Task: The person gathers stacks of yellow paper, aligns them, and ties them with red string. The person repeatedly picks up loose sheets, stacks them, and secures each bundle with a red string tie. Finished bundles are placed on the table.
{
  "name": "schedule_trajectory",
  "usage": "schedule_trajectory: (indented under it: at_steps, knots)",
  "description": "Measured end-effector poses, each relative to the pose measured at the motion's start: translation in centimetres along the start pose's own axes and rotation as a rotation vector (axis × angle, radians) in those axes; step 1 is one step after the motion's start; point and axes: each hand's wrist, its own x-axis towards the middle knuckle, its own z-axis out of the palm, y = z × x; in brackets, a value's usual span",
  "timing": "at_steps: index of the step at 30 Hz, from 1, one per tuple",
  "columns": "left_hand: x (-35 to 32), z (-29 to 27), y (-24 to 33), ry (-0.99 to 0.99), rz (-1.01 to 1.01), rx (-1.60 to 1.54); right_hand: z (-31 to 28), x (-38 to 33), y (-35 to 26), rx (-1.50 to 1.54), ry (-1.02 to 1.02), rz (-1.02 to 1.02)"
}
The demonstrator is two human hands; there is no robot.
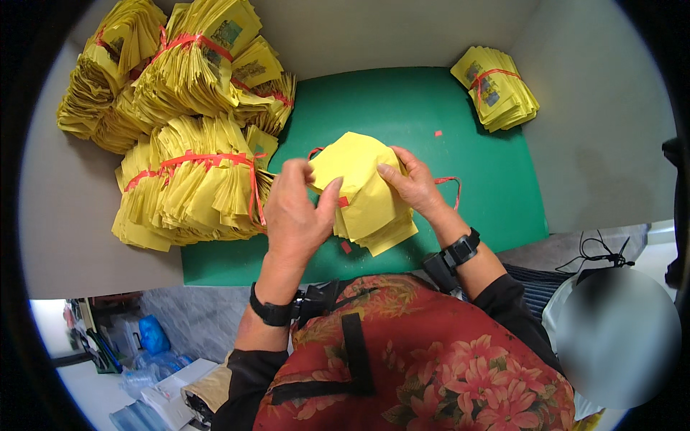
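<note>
A loose stack of yellow papers (366, 176) is held up between my hands over the green tabletop, its sheets fanned unevenly at the bottom. My right hand (410, 181) grips its upper right edge, the thumb on the front sheet. At the left edge is my left hand (295, 208), its thumb bent over the papers and its fingers curled at the edge, slightly blurred. Red ribbon (449, 181) shows on both sides of the stack, its middle hidden. A small red scrap (343, 202) lies against the papers near my left thumb.
Large bundles of yellow papers (190, 183), tied with red ribbon, are piled along the left side. One smaller tied bundle (497, 90) sits at the far right corner of the green tabletop (496, 179). Grey walls (402, 32) enclose the back and sides. Red scraps (438, 133) dot the surface.
</note>
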Motion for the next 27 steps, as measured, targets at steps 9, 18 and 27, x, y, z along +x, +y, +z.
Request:
schedule_trajectory:
  at_steps: [9, 18, 27]
  knots:
    - [1.7, 8.2, -2.4, -0.33, 0.326, 0.064, 0.4, -1.5, 1.6, -0.128, 0.081, -0.01]
    - [1.0, 9.2, -4.2, -0.364, 0.338, 0.054, 1.5, -1.0, -1.8, -0.825, 0.229, -0.537]
    - [0.8, 10.3, -5.4, -0.42, 0.312, 0.02, 3.5, -0.3, 2.5, -0.752, 0.169, -0.603]
